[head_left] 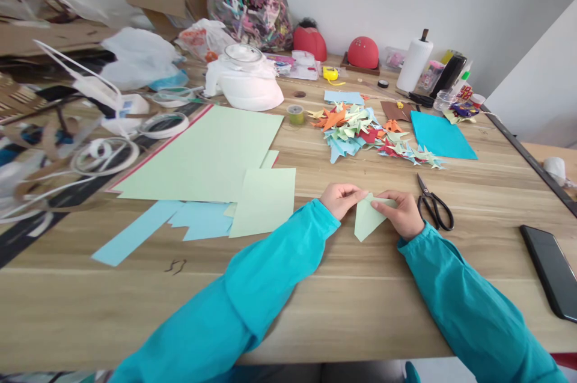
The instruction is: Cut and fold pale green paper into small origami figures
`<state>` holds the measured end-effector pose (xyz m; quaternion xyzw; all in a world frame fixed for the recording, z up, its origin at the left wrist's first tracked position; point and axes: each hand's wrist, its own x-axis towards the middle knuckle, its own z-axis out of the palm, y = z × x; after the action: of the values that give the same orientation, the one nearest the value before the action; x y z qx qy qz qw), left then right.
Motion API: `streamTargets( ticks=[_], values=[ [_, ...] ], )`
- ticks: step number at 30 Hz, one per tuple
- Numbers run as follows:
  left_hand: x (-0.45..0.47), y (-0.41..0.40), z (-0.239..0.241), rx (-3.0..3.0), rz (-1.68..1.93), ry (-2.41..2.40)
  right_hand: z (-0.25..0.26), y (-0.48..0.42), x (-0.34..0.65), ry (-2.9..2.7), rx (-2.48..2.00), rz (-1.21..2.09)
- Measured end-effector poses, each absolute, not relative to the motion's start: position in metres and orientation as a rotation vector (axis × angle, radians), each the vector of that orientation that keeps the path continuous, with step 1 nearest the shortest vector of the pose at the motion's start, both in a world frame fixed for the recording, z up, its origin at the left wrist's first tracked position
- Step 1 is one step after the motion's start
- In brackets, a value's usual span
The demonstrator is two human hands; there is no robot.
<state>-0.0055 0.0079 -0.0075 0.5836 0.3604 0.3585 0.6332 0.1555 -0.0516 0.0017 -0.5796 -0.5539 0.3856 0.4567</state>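
Both my hands pinch a small folded piece of pale green paper (366, 223) just above the table. My left hand (341, 199) grips its upper left corner, thumb and forefinger together. On the other side, my right hand (403, 214) holds the right part, with the thumb lying on top of the paper. Black-handled scissors (433, 205) lie just right of my right hand. Beyond my hands rests a pile of folded paper cranes (354, 127) in green, blue, orange and red. A square green sheet (265, 199) lies left of my left hand.
Large green sheets (202, 154) and blue paper strips (139, 232) cover the left side. A phone (552, 272) lies at the right edge. Farther back are a turquoise sheet (444, 135), a thread spool (296, 115), a white bottle (415, 64) and a yellow tape measure (330, 73).
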Motion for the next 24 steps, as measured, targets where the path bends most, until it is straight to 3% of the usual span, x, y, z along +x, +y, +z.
streamTargets(
  ticks=[10, 24],
  values=[
    [-0.0036, 0.0080, -0.0076, 1.051, 0.829, 0.775, -0.0010, -0.0503, 0.1564, -1.284, -1.430, 0.965],
    [-0.0047, 0.0088, -0.0064, 1.139, 0.833, 0.787, -0.0028, -0.0497, 0.1567, -1.305, -1.407, 0.948]
  ],
)
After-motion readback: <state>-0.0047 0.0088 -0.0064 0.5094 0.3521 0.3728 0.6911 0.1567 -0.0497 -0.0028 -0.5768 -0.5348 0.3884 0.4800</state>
